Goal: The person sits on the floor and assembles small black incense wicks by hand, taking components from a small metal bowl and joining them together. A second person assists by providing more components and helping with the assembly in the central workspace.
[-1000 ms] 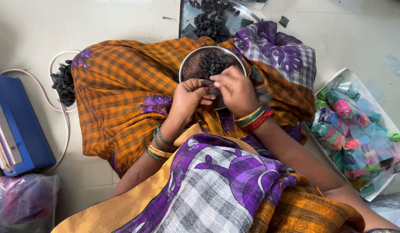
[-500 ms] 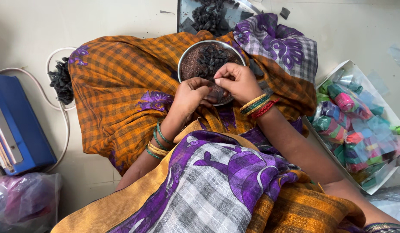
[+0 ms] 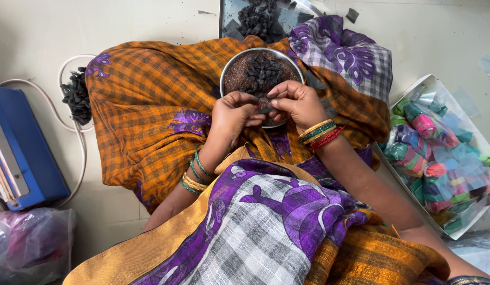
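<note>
A round metal bowl (image 3: pixel 228 69) rests on my lap, on orange checked cloth. It holds brown powder and a heap of small dark pieces (image 3: pixel 262 73). My left hand (image 3: pixel 230 117) and my right hand (image 3: pixel 297 101) meet over the bowl's near rim. Together their fingertips pinch a small dark piece (image 3: pixel 265 110). Bangles ring both wrists.
A steel tray (image 3: pixel 229 10) with more dark pieces lies beyond the bowl. A white box (image 3: pixel 440 87) of wrapped colourful items stands at the right. At the left are a blue machine (image 3: pixel 23 153), a white cable (image 3: pixel 71 60), a dark clump (image 3: pixel 76 97) and a plastic bag (image 3: pixel 28 245).
Both hands have stayed together at the bowl's near rim, fingers working the small dark piece. The camera view has shifted slightly.
</note>
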